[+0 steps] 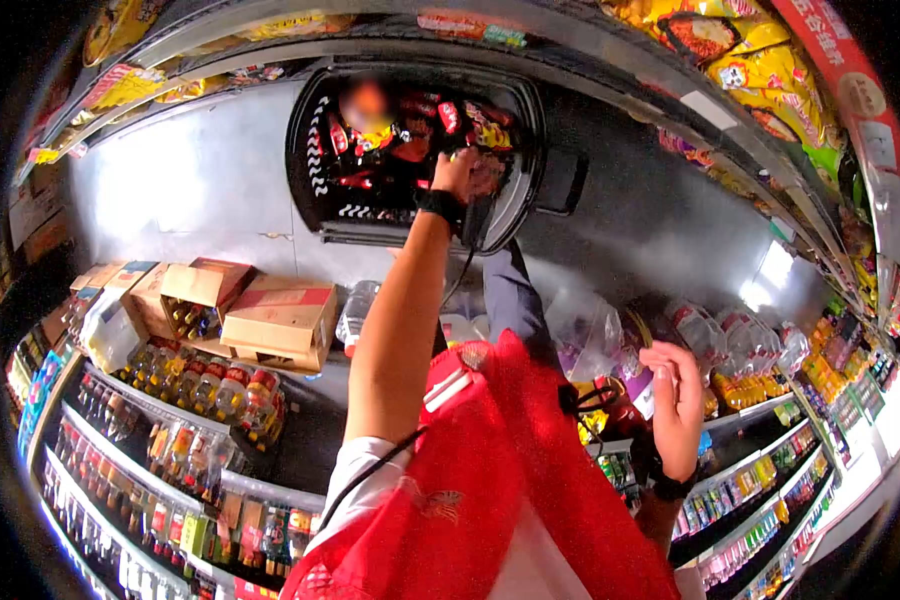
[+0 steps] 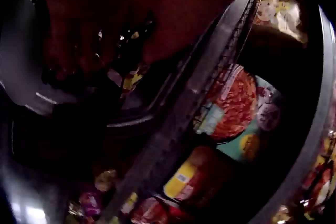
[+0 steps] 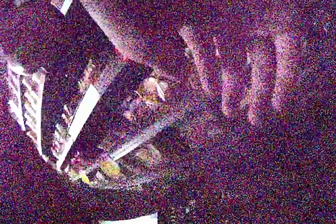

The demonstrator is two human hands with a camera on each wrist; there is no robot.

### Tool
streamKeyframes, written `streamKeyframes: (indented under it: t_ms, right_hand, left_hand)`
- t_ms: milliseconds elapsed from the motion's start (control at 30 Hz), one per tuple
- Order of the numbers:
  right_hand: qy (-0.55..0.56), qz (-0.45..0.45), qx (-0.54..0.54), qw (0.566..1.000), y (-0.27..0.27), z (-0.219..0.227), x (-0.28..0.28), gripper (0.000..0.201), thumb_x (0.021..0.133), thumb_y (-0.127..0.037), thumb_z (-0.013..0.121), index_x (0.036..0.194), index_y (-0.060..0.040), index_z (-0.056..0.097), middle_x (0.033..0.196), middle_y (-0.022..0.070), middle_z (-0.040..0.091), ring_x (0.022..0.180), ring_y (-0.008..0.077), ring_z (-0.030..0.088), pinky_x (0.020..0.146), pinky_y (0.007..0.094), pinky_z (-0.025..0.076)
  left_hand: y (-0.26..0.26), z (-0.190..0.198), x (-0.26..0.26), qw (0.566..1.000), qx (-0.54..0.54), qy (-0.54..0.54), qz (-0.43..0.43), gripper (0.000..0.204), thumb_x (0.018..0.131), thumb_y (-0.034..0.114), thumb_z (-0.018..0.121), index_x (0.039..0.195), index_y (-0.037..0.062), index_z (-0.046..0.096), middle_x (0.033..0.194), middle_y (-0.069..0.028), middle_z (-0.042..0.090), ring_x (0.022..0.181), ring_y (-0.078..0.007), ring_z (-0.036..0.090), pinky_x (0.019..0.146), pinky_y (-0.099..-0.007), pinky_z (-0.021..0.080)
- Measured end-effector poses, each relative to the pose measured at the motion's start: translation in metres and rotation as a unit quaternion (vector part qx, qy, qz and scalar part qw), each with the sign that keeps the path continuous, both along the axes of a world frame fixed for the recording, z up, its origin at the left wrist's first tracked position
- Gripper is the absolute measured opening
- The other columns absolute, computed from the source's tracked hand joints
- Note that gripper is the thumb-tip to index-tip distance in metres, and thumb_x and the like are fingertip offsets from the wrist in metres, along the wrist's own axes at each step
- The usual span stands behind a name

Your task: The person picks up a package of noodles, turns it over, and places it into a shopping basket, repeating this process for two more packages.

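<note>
Inside a black basket point(image 1: 304, 165) in the head view, the left hand point(image 1: 458, 172) reaches down among red and yellow packets point(image 1: 490, 130). Seen from the left wrist, that hand point(image 2: 110, 22) is very dark, its fingers pointing down with a bit of shiny packaging point(image 2: 132, 78) showing between thumb and fingers; whether it grips this is unclear. The right hand point(image 1: 676, 410) is held away from the basket at the body's right side, fingers loosely bent and holding nothing. Heavy noise covers the right wrist view, where the fingers point(image 3: 236, 74) hang apart.
Shelves with yellow snack bags point(image 1: 770, 85) run along the top and right. Cardboard boxes point(image 1: 280, 318) and bottle shelves point(image 1: 205, 390) stand at the lower left. Large clear bottles point(image 1: 745, 340) are beyond the right hand. Grey floor point(image 1: 240, 190) lies left of the basket.
</note>
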State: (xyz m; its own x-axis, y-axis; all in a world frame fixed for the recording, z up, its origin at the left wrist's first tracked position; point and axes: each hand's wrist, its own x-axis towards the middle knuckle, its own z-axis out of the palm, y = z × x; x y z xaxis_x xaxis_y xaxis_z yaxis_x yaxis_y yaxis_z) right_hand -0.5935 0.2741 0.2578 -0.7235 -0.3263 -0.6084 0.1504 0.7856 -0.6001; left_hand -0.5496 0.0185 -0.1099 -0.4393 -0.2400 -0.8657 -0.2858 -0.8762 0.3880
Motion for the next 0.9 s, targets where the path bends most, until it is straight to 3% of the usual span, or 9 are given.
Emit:
streamKeyframes:
  t_ms: [167,233,267,300,433,500,700,767,900]
  right_hand:
    - [-0.007,0.097,-0.01,0.995,0.006,-0.019,-0.004,0.02,0.088,-0.007,0.048,0.107,0.0006,0.05,0.101,0.0117,0.058,0.091,0.0191,0.056,0.083,0.0298,0.043]
    - [-0.029,0.111,-0.015,0.993,-0.009,-0.028,-0.002,0.017,0.084,-0.009,0.054,0.099,-0.0015,0.055,0.094,0.0117,0.062,0.085,0.0197,0.059,0.076,0.0301,0.046]
    - [0.108,0.251,0.024,0.962,-0.035,-0.014,-0.015,0.017,0.082,-0.011,0.056,0.097,-0.0031,0.056,0.092,0.0132,0.061,0.085,0.0245,0.059,0.076,0.0321,0.046]
    - [0.122,0.264,-0.006,0.957,-0.047,-0.012,-0.024,0.015,0.082,-0.012,0.056,0.095,-0.0034,0.058,0.09,0.0139,0.061,0.085,0.0278,0.059,0.076,0.0332,0.046]
    - [0.284,0.261,-0.135,0.913,-0.138,0.061,-0.073,0.014,0.081,-0.009,0.056,0.094,-0.0034,0.056,0.09,0.014,0.059,0.084,0.0299,0.057,0.076,0.0365,0.045]
    - [0.417,0.261,-0.186,0.851,-0.178,0.101,-0.098,0.014,0.081,-0.007,0.056,0.094,-0.0023,0.055,0.089,0.0133,0.059,0.085,0.0297,0.056,0.077,0.0358,0.044]
    - [0.72,0.329,-0.114,0.6,-0.277,0.179,-0.191,0.052,0.075,-0.01,0.059,0.123,-0.0023,0.041,0.115,0.0183,0.049,0.106,0.0325,0.048,0.089,0.0395,0.039]
    - [0.626,0.301,-0.038,0.719,-0.276,0.155,-0.218,0.071,0.072,-0.014,0.063,0.134,-0.0047,0.028,0.122,0.0171,0.045,0.113,0.0343,0.043,0.093,0.0416,0.036]
    - [0.717,0.222,0.171,0.638,-0.268,0.169,-0.177,0.072,0.067,-0.023,0.069,0.131,-0.0121,0.038,0.106,0.0091,0.047,0.098,0.0281,0.043,0.079,0.0417,0.035]
  left_hand:
    - [0.009,-0.03,0.056,0.991,-0.09,0.086,-0.057,0.034,0.086,0.036,0.054,0.105,0.0076,0.047,0.078,-0.0002,0.053,0.059,-0.0083,0.044,0.046,-0.0255,0.036]
    - [0.012,0.039,0.07,0.993,-0.086,0.071,-0.039,0.024,0.092,0.026,0.048,0.107,0.0079,0.049,0.079,0.0019,0.051,0.059,-0.0062,0.041,0.048,-0.0227,0.032]
    - [0.02,0.025,0.087,0.98,-0.083,0.164,0.074,0.02,0.092,0.02,0.047,0.108,0.0091,0.049,0.086,-0.0041,0.057,0.07,-0.0148,0.056,0.056,-0.0281,0.046]
    - [0.017,0.014,0.132,0.99,-0.064,0.062,-0.107,0.024,0.091,0.021,0.047,0.11,0.0067,0.048,0.081,-0.0004,0.053,0.071,-0.0088,0.049,0.062,-0.0232,0.042]
    - [0.027,-0.06,0.289,0.909,-0.231,-0.116,-0.328,0.022,0.082,0.022,0.051,0.093,0.0041,0.056,0.081,-0.0144,0.062,0.074,-0.0246,0.061,0.066,-0.0337,0.047]
    - [0.012,0.027,0.299,0.846,-0.31,-0.177,-0.395,0.024,0.08,0.023,0.051,0.096,0.0053,0.057,0.082,-0.0183,0.06,0.079,-0.0297,0.06,0.07,-0.0363,0.047]
    - [0.012,0.064,0.371,0.978,-0.125,-0.121,-0.114,0.019,0.091,0.018,0.043,0.106,0.0098,0.051,0.086,-0.007,0.061,0.064,-0.0174,0.059,0.048,-0.0279,0.044]
    - [0.013,0.09,0.387,0.989,-0.1,-0.101,-0.037,0.024,0.088,0.027,0.046,0.106,0.012,0.049,0.087,-0.0079,0.06,0.06,-0.0187,0.058,0.045,-0.0275,0.043]
    - [0.007,0.099,0.407,0.994,-0.034,-0.1,-0.023,0.028,0.087,0.032,0.046,0.111,0.0181,0.046,0.096,-0.009,0.061,0.066,-0.0233,0.058,0.049,-0.0349,0.044]
